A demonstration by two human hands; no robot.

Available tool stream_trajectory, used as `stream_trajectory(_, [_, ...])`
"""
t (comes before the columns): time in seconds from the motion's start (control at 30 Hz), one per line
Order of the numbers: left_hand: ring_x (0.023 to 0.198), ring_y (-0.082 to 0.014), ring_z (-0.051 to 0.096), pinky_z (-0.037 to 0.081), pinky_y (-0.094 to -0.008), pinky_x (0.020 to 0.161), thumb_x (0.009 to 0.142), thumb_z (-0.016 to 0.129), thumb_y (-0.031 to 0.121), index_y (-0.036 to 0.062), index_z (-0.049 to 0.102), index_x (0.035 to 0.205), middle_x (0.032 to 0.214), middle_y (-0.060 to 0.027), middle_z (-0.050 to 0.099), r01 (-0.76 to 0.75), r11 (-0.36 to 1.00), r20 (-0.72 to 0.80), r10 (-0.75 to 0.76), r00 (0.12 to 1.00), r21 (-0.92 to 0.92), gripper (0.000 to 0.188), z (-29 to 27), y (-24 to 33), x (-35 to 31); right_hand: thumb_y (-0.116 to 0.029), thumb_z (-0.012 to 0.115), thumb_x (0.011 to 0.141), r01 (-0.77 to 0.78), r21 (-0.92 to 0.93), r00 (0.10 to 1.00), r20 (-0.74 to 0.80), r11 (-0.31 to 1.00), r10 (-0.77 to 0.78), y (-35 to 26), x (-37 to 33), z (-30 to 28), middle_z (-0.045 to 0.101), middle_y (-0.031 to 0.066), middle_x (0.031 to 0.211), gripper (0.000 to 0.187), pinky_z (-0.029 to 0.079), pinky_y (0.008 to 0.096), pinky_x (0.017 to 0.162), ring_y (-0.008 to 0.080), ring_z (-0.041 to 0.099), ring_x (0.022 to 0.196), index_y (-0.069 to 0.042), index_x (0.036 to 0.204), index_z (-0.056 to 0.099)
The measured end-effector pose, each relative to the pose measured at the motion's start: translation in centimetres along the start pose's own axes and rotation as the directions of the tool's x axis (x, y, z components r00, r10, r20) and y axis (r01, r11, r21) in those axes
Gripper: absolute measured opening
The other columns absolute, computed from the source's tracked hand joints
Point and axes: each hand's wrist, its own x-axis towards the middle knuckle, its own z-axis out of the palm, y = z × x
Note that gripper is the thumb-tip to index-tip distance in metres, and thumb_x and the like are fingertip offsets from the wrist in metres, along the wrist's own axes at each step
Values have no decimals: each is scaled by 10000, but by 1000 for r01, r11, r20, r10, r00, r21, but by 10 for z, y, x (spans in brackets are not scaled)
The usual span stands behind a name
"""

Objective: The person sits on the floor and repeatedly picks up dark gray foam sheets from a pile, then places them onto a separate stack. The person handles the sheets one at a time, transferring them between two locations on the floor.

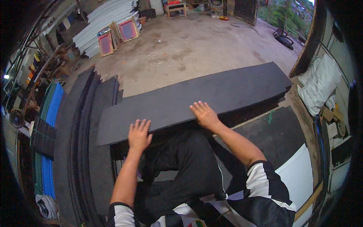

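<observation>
Daylight upper right; lamp (6, 76) glares far left; edges bent, corners black.

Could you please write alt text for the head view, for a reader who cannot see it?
A bare left hand and bare right hand rest palm-down on a long dark sheet. More dark sheets lie at left, a white sack at right.

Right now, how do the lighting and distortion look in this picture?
In the head view, corners go black, the top dark sheet looks bowed, a small light glares at far left, shadow darkens beneath the sheet's near edge, left hand and right hand look fairly sharp.
</observation>
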Motion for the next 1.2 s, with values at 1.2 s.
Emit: stream_trajectory(1.2, [1379, -435, 515, 441, -570, 1121, 662, 729, -27, 189, 507, 1515, 1529, -157, 532, 898, 430, -81, -895, 438, 95, 907, -132, -7, -388, -108, 539, 925, 557, 89, 800, -325, 826, -505, -199, 234, 34, 636, 133, 1392, 520, 457, 507, 1117, 354, 582, 1327, -268, 1414, 610])
